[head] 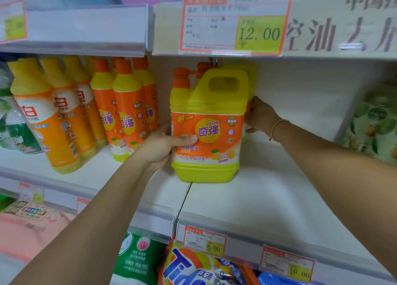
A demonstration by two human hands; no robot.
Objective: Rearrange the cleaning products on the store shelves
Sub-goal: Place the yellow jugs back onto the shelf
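Far left on the shelf [268,198] stand slim bottles [64,121] in glossy yellow and orange plastic, waisted, in rows (their lean may be the lens).

Next, the left hand [161,149] grips the front jug [206,130], thumb laid across the label and fingers wrapped round its left side. The jug is upright at mid-shelf; whether its base rests on the board I cannot tell. It is rigid moulded plastic, squat and squared, with a built-in handle loop, an orange cap and a smooth film label.

Judged full, hence heavy, with liquid that shifts. The label face is likely slippery, so the handle or a two-sided hold on the body is the safer purchase. A second jug [252,76] stands close behind.

The right hand [261,117] reaches to the jugs' right flank with its fingertips hidden, so whether it holds anything cannot be told.
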